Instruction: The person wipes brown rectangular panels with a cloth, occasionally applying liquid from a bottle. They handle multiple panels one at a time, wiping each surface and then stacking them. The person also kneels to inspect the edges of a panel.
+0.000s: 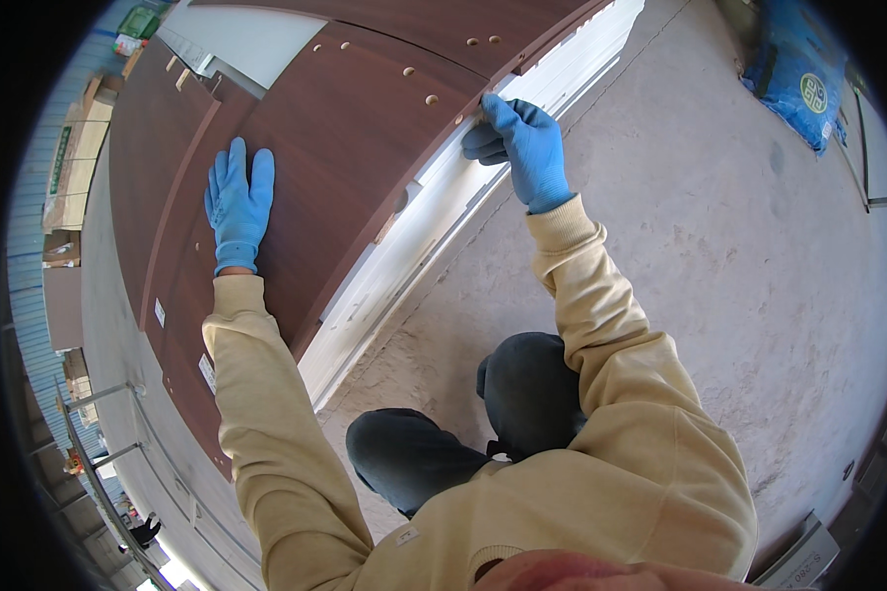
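My left hand (238, 205), in a blue glove, lies flat with its fingers stretched out on a dark brown wood panel (350, 148). Round holes dot the panel's surface. At the panel's right edge, my right hand (534, 156), gloved the same way, has thumb and forefinger pinched together beside a small hole in that edge. Whatever it may hold is too small or hidden to make out. Below the brown panel, the long edges of a white board stack (365, 320) show.
A pale concrete floor (749, 295) spreads to the right. On it, at the upper right, sits a blue sack (798, 74). Wrapped boards (79, 158) stand along the far left, and a metal rail (94, 473) runs at the lower left. My bent knees (532, 389) are close to the stack.
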Available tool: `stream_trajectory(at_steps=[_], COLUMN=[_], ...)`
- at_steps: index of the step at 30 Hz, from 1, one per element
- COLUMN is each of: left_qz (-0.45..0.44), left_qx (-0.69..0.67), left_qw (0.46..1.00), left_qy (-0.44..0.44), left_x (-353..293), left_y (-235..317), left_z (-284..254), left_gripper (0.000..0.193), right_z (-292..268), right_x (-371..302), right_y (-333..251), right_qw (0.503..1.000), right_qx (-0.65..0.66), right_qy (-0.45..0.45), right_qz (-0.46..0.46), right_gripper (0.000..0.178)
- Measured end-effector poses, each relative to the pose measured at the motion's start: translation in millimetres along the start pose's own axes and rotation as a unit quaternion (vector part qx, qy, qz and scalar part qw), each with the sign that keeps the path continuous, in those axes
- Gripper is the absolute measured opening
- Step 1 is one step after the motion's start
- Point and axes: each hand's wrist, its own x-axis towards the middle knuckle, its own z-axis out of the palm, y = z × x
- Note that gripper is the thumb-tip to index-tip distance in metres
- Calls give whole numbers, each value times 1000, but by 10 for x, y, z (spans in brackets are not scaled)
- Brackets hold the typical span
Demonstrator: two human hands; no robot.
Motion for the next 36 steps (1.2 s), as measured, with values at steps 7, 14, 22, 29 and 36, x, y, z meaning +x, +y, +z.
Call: stream_trajectory(at_steps=[7,14,22,29,36], left_qz=[4,-1,10,0,-15], left_qx=[-6,-2,22,-55,-121], left_qw=[1000,1000,1000,997,971], left_qy=[-3,-9,-11,48,206], left_x=[-12,28,11,-98,-1133], left_y=[-71,-12,-72,376,-287], left_z=[16,27,-32,-243,-1010], left_gripper=[76,77,76,65,52], right_z=[20,-36,17,-317,-104], right_x=[-10,21,65,160,-205], right_y=[-21,-18,20,171,-59], right_qw=[1000,1000,999,999,955], right_qx=[4,14,13,-13,-202], right_qy=[-6,-1,-34,-43,10], right_qz=[13,4,1,25,-218], right_gripper=[36,38,35,35,34])
